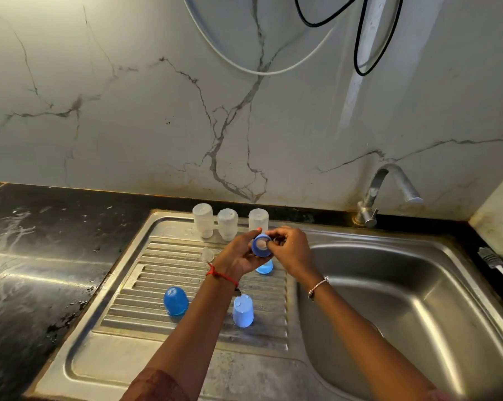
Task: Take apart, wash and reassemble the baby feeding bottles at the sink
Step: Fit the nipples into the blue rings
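Head view: we see the left hand (238,256) holding a blue ring (259,246) above the far part of the drainboard (129,285), just left of the basin (389,299). Its grip is closed round the ring's wall. The ring's axis runs roughly left to right, with its mouth turned toward the right hand (290,250), which touches it. That hand's thumb and forefinger pinch what we take for the pale teat (262,243) in the mouth. We judge the teat must travel along that axis, so the right hand at the mouth does the work while the left steadies. Three bottles (227,227) stand inverted just beyond the hands. Blue caps (175,301) and a spare teat (207,254) lie nearer and left.
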